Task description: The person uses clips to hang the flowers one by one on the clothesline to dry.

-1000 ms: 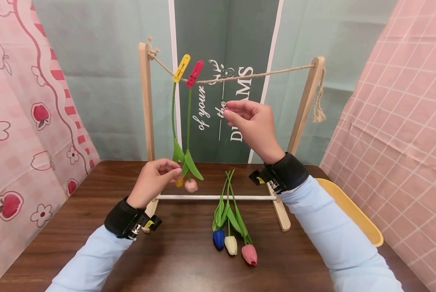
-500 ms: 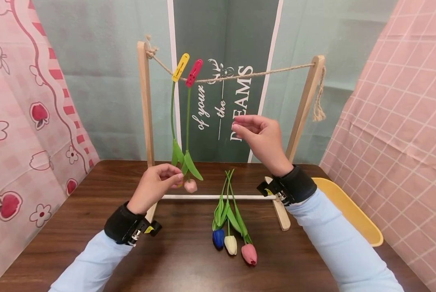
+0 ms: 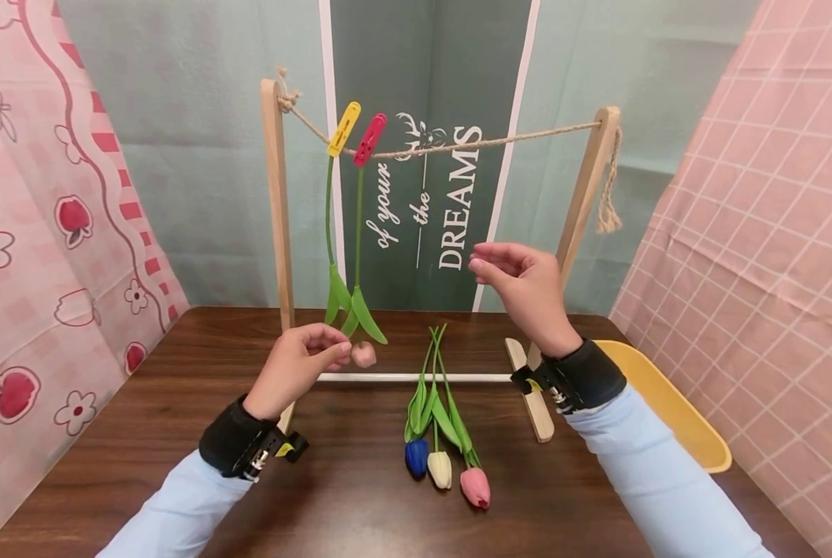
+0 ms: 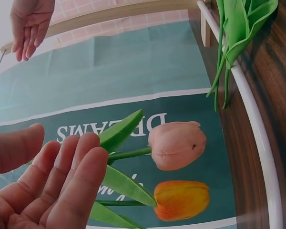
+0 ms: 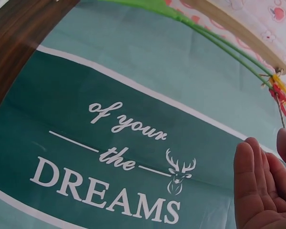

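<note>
Two tulips hang head-down from the rope, one under a yellow clothespin (image 3: 344,129), one under a red clothespin (image 3: 370,140). In the left wrist view their heads are pale pink (image 4: 177,145) and orange-yellow (image 4: 182,200). My left hand (image 3: 300,366) is beside the heads, fingers relaxed and parted from the thumb in the left wrist view, holding nothing; it hides the orange-yellow head in the head view. My right hand (image 3: 529,294), also empty, hovers near the right post with loosely bent fingers. Blue (image 3: 417,459), white (image 3: 440,470) and pink (image 3: 476,487) tulips lie on the table.
A wooden frame carries the rope (image 3: 513,140) between its left post (image 3: 276,194) and right post (image 3: 586,194). A white rod (image 3: 374,377) joins its feet low down. On the right, behind my right forearm, is a yellow tray (image 3: 667,403).
My right hand has moved right and down, away from the hanging tulips. My left hand has shifted slightly down and now covers the orange-yellow head in the head view.
</note>
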A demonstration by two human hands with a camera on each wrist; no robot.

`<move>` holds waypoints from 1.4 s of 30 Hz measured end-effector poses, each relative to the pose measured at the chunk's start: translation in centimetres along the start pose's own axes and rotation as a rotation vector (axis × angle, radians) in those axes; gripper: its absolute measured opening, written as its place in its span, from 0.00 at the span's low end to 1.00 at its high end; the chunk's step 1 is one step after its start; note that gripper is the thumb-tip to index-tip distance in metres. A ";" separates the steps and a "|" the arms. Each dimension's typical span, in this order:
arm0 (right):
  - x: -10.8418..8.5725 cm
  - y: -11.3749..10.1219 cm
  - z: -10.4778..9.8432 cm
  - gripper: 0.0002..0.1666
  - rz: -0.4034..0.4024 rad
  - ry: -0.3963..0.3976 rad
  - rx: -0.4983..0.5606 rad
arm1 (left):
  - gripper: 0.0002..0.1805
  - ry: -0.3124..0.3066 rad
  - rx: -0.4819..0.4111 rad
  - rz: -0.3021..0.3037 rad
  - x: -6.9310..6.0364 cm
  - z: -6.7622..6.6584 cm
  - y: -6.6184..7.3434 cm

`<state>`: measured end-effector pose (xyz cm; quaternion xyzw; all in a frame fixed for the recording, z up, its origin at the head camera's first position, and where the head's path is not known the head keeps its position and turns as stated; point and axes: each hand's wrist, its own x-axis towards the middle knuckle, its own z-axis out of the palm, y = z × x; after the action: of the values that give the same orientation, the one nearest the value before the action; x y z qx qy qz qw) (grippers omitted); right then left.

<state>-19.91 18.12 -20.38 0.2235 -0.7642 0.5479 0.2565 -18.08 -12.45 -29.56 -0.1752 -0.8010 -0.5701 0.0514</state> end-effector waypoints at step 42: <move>-6.7 6.2 -5.6 0.17 0.202 0.034 -0.288 | 0.07 -0.078 0.003 -0.042 -1.2 1.9 -2.9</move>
<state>-17.76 25.71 -27.64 0.0974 -0.8488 0.4596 0.2424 -17.72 -11.77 -33.16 -0.1804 -0.8069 -0.5624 0.0085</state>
